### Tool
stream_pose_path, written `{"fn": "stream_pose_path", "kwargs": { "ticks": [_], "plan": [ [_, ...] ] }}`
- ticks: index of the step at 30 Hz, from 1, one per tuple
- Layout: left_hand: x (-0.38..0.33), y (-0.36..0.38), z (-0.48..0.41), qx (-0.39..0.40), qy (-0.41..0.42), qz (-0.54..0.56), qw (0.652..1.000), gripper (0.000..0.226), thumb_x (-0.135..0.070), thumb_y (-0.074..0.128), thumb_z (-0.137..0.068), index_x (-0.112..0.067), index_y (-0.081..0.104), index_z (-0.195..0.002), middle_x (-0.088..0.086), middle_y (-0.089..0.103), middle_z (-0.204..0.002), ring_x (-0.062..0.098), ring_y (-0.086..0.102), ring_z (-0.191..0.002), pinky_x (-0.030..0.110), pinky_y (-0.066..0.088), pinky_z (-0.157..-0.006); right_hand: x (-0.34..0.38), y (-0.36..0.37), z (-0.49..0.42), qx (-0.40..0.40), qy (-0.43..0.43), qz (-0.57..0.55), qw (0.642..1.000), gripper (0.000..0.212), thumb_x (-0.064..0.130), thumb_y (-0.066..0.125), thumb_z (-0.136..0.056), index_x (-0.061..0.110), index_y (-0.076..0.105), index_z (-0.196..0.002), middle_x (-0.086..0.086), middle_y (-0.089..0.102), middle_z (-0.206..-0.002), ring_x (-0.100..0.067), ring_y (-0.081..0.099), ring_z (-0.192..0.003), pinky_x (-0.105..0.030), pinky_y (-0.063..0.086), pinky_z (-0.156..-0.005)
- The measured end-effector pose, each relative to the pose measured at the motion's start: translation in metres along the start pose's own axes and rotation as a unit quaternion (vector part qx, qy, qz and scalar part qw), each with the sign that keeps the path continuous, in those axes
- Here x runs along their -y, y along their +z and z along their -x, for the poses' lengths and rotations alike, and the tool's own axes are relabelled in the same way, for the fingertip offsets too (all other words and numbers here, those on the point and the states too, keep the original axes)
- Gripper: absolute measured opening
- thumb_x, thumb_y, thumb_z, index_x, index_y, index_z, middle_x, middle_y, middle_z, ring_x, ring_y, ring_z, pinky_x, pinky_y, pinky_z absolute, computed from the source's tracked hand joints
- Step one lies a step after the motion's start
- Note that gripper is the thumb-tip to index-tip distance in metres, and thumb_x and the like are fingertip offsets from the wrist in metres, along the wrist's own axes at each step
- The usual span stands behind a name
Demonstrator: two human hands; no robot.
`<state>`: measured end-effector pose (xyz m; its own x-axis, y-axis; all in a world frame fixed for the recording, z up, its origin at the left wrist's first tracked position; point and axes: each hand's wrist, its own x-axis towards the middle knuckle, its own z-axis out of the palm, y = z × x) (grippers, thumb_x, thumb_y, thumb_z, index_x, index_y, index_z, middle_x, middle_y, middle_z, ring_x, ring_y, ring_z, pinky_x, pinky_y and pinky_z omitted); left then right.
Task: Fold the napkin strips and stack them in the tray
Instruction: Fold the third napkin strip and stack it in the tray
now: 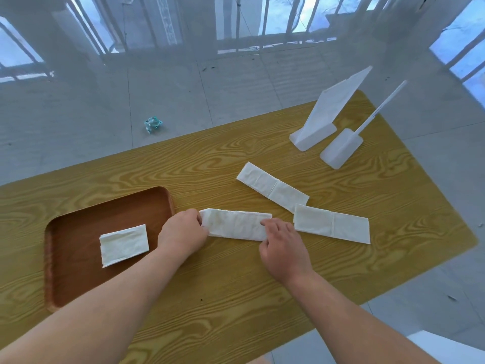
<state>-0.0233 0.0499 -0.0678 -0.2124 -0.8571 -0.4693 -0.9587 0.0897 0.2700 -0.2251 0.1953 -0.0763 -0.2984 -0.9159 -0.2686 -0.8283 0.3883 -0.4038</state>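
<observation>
A white napkin strip (235, 224) lies flat in the middle of the wooden table. My left hand (183, 231) pinches its left end, which curls up slightly. My right hand (282, 244) rests on its right end with fingertips pressing the paper. Two more unfolded strips lie to the right, one (273, 186) angled further back and one (332, 224) nearer. A brown wooden tray (78, 222) sits at the left with one folded napkin (124, 245) lying in it.
Two white plastic stands (313, 135) (341, 151) are upright at the table's far right corner. A crumpled teal wrapper (152, 124) lies on the tiled floor beyond the table. The table's front edge runs close under my forearms.
</observation>
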Motion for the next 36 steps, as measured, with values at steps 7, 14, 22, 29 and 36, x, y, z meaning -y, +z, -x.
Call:
{"fn": "stream_pose_path", "kwargs": {
  "ticks": [7, 14, 22, 29, 36],
  "plan": [
    [-0.006, -0.012, 0.012, -0.082, 0.060, 0.211, 0.972, 0.011, -0.033, 0.067, -0.081, -0.031, 0.057, -0.076, -0.006, 0.067, -0.069, 0.012, 0.060, -0.063, 0.029, 0.043, -0.053, 0.017, 0.006, -0.004, 0.014, -0.024, -0.037, 0.999, 0.041, 0.021, 0.045, -0.096, 0.022, 0.058, -0.136, 0.004, 0.063, -0.123, -0.019, 0.052, -0.111, -0.036, 0.047, -0.099],
    [-0.023, 0.001, 0.014, -0.026, 0.084, 0.137, 0.987, 0.032, -0.064, 0.054, -0.093, -0.035, 0.063, -0.082, -0.012, 0.068, -0.070, 0.004, 0.059, -0.061, 0.029, 0.046, -0.053, 0.011, 0.001, -0.007, -0.019, 0.004, -0.067, 0.998, 0.036, 0.017, 0.046, -0.092, 0.019, 0.059, -0.127, 0.002, 0.061, -0.116, -0.020, 0.052, -0.107, -0.038, 0.048, -0.095],
    [-0.036, 0.024, 0.002, -0.019, 0.027, 0.034, 0.999, 0.065, -0.062, 0.071, -0.087, -0.020, 0.058, -0.136, 0.000, 0.062, -0.130, 0.022, 0.060, -0.117, 0.036, 0.049, -0.088, 0.001, 0.003, -0.008, -0.050, 0.011, -0.063, 0.997, 0.028, 0.017, 0.051, -0.091, 0.017, 0.060, -0.118, 0.000, 0.063, -0.103, -0.022, 0.056, -0.096, -0.038, 0.050, -0.087],
    [-0.049, 0.025, -0.007, 0.031, 0.057, 0.048, 0.997, 0.014, -0.034, 0.073, -0.086, -0.028, 0.060, -0.090, -0.006, 0.063, -0.101, 0.017, 0.060, -0.093, 0.033, 0.048, -0.074, -0.004, 0.004, -0.008, -0.042, 0.066, -0.091, 0.993, 0.046, 0.030, 0.054, -0.095, 0.014, 0.052, -0.138, -0.003, 0.061, -0.131, -0.022, 0.054, -0.124, -0.036, 0.045, -0.105],
    [-0.040, 0.012, -0.002, 0.141, 0.035, 0.431, 0.891, 0.033, -0.008, 0.085, -0.085, -0.024, 0.069, -0.108, -0.005, 0.068, -0.080, 0.011, 0.066, -0.075, 0.023, 0.052, -0.064, 0.011, 0.000, -0.026, -0.007, 0.156, -0.348, 0.925, 0.084, 0.041, 0.076, -0.087, 0.019, 0.033, -0.156, 0.000, 0.054, -0.132, -0.014, 0.059, -0.113, -0.035, 0.055, -0.094]
  ]
}}
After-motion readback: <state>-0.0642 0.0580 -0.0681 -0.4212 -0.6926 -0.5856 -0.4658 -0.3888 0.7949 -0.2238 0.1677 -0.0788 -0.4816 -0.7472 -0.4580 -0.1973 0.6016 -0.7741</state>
